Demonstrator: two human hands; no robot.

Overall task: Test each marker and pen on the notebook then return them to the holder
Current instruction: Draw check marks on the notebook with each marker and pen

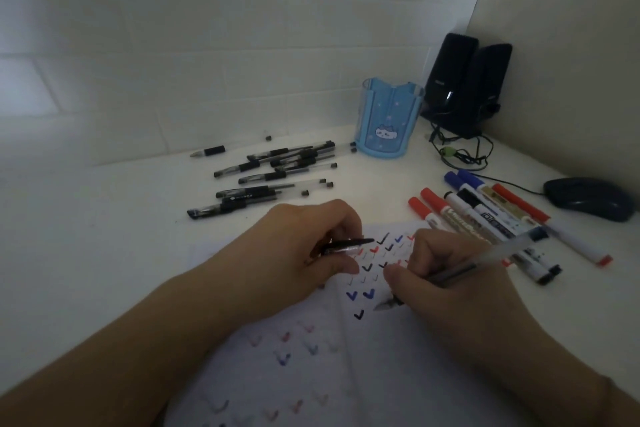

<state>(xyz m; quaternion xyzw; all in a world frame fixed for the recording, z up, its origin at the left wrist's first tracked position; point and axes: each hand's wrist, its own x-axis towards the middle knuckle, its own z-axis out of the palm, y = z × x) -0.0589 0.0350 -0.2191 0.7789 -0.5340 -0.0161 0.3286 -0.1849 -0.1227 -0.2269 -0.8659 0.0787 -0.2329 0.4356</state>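
Right hand (pixel 450 284): a clear-barrelled gel pen (pixel 485 262) is held in a writing grip, fingers curled round the barrel, with the tip lowered to the page.
Left hand (pixel 311 250): a black pen cap (pixel 349 243) is pinched between thumb and curled fingers, above the upper part of the page.
Notebook (pixel 346 374): laid open on the surface in front of the person; rows of small check marks in black, blue and red are seen across its pages.
Holder (pixel 388 121): a blue cup with a cartoon cat face, stood upright near the back wall, well apart from the notebook.
Loose gel pens (pixel 277 177): a scattered group is laid on the surface left of the holder, most of them capped.
Markers (pixel 491 215): red, blue and black whiteboard markers are laid side by side just right of the notebook.
Speakers (pixel 467 87): two black units are set in the corner behind the holder.
Mouse (pixel 588 198): a dark wired mouse is placed at the far right.
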